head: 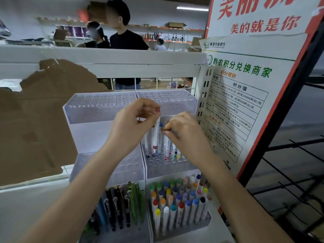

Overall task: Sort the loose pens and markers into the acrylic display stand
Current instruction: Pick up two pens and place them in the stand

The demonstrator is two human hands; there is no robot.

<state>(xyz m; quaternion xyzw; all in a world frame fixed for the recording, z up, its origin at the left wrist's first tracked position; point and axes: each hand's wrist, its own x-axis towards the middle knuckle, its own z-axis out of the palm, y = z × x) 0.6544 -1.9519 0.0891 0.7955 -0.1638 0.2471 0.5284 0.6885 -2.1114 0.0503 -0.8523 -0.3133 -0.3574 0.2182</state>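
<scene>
While both hands pinch markers (156,135) over the acrylic stand (98,111), middle tier part-filled, bottom tier packed

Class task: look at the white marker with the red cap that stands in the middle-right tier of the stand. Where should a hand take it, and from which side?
Pinch the red cap end from above, as the left hand does. The marker stands nearly upright, its lower end down in the tier, with neighbouring markers crowding the barrel, so only the top is free. The right hand pinches a neighbour.
</scene>
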